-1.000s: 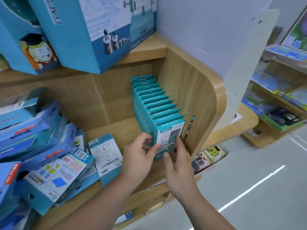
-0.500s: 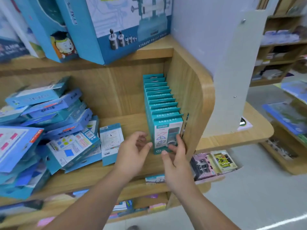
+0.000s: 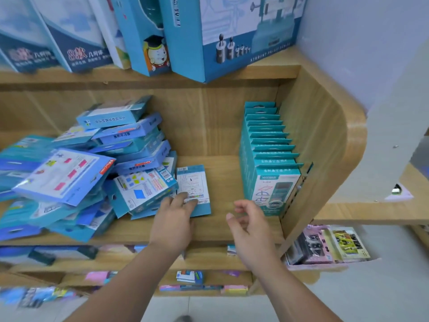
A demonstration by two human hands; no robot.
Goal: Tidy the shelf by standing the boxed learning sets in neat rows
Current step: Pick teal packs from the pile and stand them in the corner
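Leaves row of boxes (image 3: 269, 159); lays left grip (image 3: 173, 219) open on flat box (image 3: 193, 182) near shelf (image 3: 220, 231) front; hangs right grip (image 3: 248, 226) loose, empty.

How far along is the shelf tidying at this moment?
Done: one row of teal boxes stands upright against the side wall. In hand: the left hand touches a flat box; the right hand holds nothing. Left: the jumbled pile of boxes lies unsorted.
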